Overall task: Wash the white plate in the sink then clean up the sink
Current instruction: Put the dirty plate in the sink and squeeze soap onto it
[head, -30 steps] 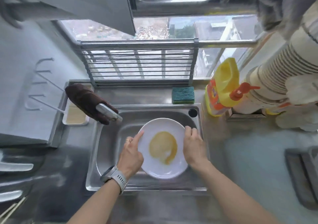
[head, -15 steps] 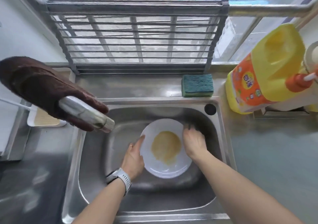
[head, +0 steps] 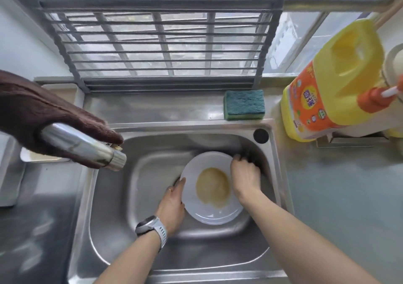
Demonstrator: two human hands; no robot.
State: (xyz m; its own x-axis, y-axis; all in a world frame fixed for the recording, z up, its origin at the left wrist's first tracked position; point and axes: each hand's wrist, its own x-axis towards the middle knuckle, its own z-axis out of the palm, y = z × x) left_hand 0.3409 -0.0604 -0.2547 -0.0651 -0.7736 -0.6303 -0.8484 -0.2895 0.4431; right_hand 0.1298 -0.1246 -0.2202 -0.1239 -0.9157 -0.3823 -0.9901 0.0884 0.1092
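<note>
A white plate (head: 209, 211) with a yellow-brown smear in its middle lies low in the steel sink (head: 109, 207), right of centre. My left hand (head: 172, 205), with a grey watch on the wrist, grips the plate's left rim. My right hand (head: 245, 178) holds the upper right rim, fingers curled over the edge. The plate sits at or just above the sink floor; I cannot tell if it touches. No water runs from the chrome faucet head (head: 82, 147), which hangs over the sink's left rim.
A brown cloth (head: 32, 113) drapes over the faucet. A blue-green sponge (head: 244, 105) lies on the ledge behind the sink. A yellow detergent jug (head: 331, 87) with an orange pump stands at the right. A grey dish rack (head: 161, 43) leans against the window.
Both hands have lowered the plate from rim height down into the basin. My head has moved closer and lower over the sink.
</note>
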